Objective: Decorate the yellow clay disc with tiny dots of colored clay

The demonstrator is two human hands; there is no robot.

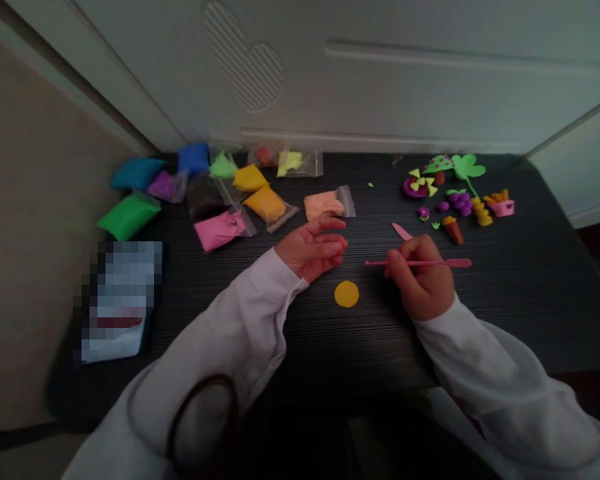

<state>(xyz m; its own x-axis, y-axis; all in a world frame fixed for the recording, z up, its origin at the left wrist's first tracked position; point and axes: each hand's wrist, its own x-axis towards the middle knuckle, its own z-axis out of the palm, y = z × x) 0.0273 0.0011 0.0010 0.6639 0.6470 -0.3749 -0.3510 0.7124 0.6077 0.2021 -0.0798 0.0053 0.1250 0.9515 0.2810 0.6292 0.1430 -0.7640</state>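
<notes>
Here, the right hand (425, 277) holds a pink tool (457, 263) above the table (230, 360).

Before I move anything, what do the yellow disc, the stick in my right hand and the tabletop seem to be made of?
Yellow disc: probably soft modelling clay, matte, with a slightly uneven edge.
Stick in your right hand: likely smooth pink plastic, judging by its even colour and slim, straight form.
Tabletop: dark, fine parallel grain lines; wood or wood-look laminate, I can't tell which.
</notes>
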